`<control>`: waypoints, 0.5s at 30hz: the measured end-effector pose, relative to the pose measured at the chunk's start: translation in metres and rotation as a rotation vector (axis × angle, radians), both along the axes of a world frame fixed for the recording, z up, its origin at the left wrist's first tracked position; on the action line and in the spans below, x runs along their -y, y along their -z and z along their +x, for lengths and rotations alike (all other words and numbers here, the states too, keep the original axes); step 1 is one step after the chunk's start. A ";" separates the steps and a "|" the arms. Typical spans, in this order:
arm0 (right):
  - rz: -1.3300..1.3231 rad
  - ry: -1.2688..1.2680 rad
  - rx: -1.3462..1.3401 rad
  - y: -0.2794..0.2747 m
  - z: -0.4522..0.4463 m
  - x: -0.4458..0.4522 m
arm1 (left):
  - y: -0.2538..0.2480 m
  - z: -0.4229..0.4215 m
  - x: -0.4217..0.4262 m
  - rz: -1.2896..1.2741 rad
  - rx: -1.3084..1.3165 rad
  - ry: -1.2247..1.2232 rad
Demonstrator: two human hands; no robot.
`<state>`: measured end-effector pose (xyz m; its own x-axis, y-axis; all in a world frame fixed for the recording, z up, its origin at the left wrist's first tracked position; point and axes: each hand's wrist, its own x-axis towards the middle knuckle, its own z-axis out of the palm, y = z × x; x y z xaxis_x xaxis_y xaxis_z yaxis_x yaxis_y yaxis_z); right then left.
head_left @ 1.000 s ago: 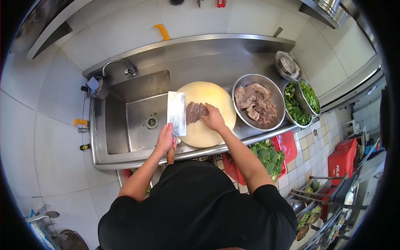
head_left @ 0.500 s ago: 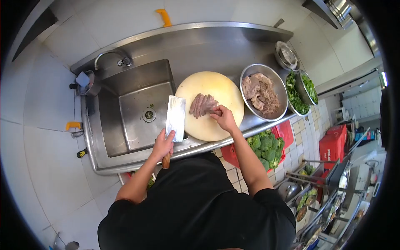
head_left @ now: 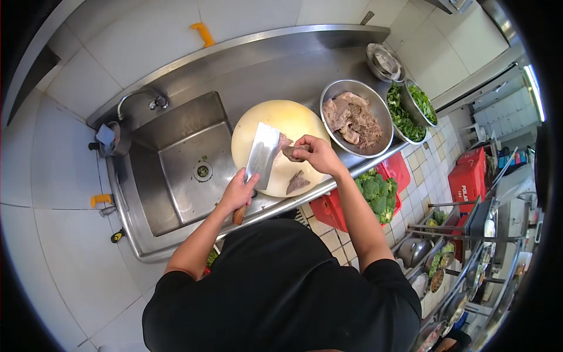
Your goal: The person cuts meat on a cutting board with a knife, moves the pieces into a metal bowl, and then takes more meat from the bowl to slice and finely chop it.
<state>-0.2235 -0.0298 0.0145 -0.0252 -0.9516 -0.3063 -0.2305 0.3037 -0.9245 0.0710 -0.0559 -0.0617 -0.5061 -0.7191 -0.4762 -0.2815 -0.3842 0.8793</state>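
Observation:
My left hand (head_left: pixel 237 190) is wrapped round the wooden handle of a cleaver (head_left: pixel 262 154), whose broad blade lies over the left part of the round cutting board (head_left: pixel 252 117). In my right hand (head_left: pixel 319 156), a piece of greyish-brown cooked meat (head_left: pixel 295 154) is pinched above the board, right of the blade. Some pinkish meat slices (head_left: pixel 284 142) show beside the blade, partly hidden by it. A smaller loose meat piece (head_left: pixel 298 182) lies near the board's front edge, below my right hand.
Right of the board stands a metal bowl of meat (head_left: pixel 358 120), with bowls of leafy greens (head_left: pixel 402 117) beyond. A sink basin (head_left: pixel 182 152) with a faucet (head_left: pixel 141 100) is at the left. Broccoli (head_left: pixel 376 195) fills a red crate (head_left: pixel 329 210) below the counter edge.
The cleaver has moved right, across the meat slices. My right hand has lifted a meat piece from the board, and another piece now lies apart near the front. The view has shifted slightly.

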 end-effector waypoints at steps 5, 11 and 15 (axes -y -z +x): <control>-0.042 -0.110 -0.007 -0.007 -0.016 0.014 | -0.003 -0.005 0.001 -0.024 0.009 -0.007; 0.047 -0.366 0.018 0.008 -0.017 0.025 | -0.017 -0.003 0.003 -0.154 0.228 0.068; -0.012 -0.308 -0.529 0.063 -0.010 0.019 | 0.015 0.007 0.005 -0.477 0.387 0.132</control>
<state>-0.2331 -0.0485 -0.0487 0.1062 -0.9427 -0.3163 -0.7346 0.1400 -0.6639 0.0783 -0.0605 -0.0768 -0.4602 -0.8411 -0.2842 -0.6317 0.0853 0.7705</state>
